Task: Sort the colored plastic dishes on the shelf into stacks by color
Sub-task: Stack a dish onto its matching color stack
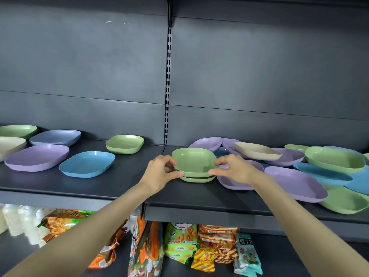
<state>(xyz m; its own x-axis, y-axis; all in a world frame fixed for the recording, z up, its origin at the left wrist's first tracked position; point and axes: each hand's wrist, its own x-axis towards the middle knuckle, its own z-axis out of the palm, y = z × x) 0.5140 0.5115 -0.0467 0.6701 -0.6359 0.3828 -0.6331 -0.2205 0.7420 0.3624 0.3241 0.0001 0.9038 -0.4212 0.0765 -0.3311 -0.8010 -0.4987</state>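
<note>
A small green dish (192,159) sits on top of another green dish (197,179) at the middle of the dark shelf (111,186). My left hand (159,172) pinches its left rim and my right hand (232,169) pinches its right rim. Further left stand a small green stack (124,143), a blue dish (87,163), a purple dish (37,157), a slate-blue dish (56,137), a beige stack (10,144) and a green dish (18,130). To the right lies an unsorted jumble of purple (295,182), green (335,159), blue (323,173) and beige (257,150) dishes.
A slotted metal upright (167,86) splits the grey back panel behind the dishes. Below the shelf, snack packets (180,242) and white bottles (18,218) fill the lower shelf. A green dish (345,200) overhangs the shelf's front edge at the right.
</note>
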